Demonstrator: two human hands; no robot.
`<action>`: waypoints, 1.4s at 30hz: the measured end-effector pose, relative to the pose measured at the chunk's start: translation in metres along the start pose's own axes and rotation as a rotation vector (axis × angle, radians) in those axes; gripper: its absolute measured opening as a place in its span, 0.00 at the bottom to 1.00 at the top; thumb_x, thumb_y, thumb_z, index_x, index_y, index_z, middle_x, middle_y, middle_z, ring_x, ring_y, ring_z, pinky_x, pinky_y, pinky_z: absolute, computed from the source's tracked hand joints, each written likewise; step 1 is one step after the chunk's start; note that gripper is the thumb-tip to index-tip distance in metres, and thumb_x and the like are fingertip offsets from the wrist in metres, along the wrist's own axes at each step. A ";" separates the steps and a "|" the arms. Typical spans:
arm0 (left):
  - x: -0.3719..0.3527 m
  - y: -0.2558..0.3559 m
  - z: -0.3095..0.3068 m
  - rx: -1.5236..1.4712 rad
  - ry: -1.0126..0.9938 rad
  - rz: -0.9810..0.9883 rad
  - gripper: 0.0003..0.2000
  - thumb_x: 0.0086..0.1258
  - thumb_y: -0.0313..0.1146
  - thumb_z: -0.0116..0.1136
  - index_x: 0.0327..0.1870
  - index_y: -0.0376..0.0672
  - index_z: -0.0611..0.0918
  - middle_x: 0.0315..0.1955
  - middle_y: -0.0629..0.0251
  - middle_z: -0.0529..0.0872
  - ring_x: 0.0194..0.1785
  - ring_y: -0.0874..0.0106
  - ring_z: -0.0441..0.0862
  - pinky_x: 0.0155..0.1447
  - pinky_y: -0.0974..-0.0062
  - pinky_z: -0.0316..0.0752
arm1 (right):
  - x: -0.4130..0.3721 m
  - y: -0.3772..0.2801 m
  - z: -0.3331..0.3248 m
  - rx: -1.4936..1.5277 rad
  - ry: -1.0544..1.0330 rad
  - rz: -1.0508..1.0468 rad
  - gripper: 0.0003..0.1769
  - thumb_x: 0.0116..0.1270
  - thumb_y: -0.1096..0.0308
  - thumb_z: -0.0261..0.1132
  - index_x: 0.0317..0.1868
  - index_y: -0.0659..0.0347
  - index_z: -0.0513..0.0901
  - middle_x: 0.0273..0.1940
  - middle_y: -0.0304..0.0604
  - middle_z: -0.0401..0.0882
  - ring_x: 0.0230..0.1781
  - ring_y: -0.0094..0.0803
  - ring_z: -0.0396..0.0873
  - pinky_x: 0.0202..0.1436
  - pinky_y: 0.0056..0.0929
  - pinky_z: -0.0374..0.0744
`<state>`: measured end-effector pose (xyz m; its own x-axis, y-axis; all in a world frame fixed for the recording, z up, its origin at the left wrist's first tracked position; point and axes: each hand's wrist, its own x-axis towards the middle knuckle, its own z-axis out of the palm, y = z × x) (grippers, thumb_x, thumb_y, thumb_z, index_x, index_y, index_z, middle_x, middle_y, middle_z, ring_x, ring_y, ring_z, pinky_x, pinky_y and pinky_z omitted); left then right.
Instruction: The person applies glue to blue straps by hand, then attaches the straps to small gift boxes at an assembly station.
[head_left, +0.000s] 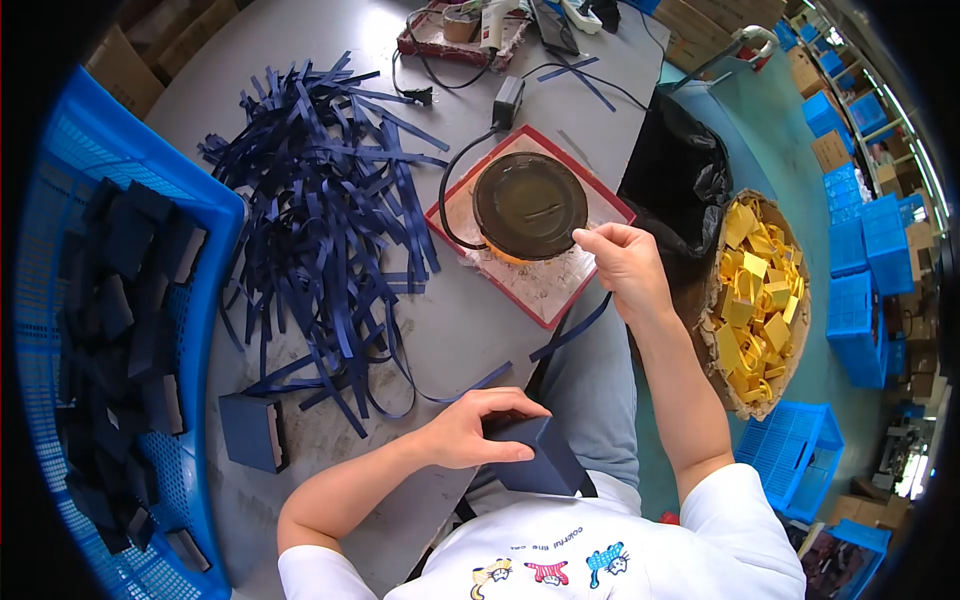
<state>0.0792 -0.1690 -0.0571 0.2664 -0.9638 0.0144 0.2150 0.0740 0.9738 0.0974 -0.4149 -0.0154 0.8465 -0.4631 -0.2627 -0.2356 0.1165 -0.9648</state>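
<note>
My left hand (487, 430) is wrapped round a dark blue box (545, 457) held close to my shirt. My right hand (625, 262) is closed in a pinch at the right edge of a round dark pot (530, 205); what the fingertips hold, if anything, is too small to name. Under the pot lies a red-edged square tray (550, 318). A dark blue ribbon (572, 330) hangs below my right hand. To the left spreads a large heap of dark blue ribbons (320, 200). Another dark blue box (252, 432) stands on the grey table (330, 470).
At the left, a blue basket (215, 200) holds many dark boxes. A black bag (680, 160) and a container of yellow pieces (757, 300) are at the right. Cables, a glue gun (494, 22) and another red tray (425, 47) lie at the back.
</note>
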 end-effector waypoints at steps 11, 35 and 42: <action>-0.014 0.016 -0.017 -0.325 0.269 -0.092 0.18 0.63 0.32 0.58 0.53 0.35 0.74 0.43 0.65 0.80 0.46 0.78 0.77 0.51 0.80 0.72 | -0.035 -0.026 -0.025 0.211 -0.151 0.081 0.07 0.62 0.72 0.62 0.26 0.60 0.75 0.15 0.24 0.62 0.12 0.10 0.53 0.15 0.12 0.52; -0.026 0.069 -0.029 -0.497 0.691 0.063 0.22 0.67 0.33 0.54 0.61 0.40 0.67 0.45 0.64 0.78 0.46 0.79 0.76 0.50 0.82 0.72 | -0.131 -0.070 0.022 -0.268 -0.639 -0.041 0.08 0.54 0.72 0.67 0.23 0.66 0.77 0.19 0.33 0.72 0.18 0.13 0.65 0.21 0.14 0.61; -0.027 0.071 -0.023 -0.344 0.744 0.169 0.27 0.62 0.34 0.61 0.61 0.40 0.66 0.46 0.63 0.78 0.47 0.78 0.76 0.52 0.79 0.70 | -0.142 -0.039 0.044 -0.308 -0.530 -0.094 0.07 0.54 0.75 0.66 0.22 0.65 0.77 0.19 0.32 0.73 0.17 0.13 0.64 0.19 0.13 0.60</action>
<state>0.1087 -0.1318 0.0062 0.8457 -0.5206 -0.1174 0.3591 0.3923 0.8469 0.0072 -0.3154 0.0590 0.9737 0.0496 -0.2225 -0.2086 -0.1991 -0.9575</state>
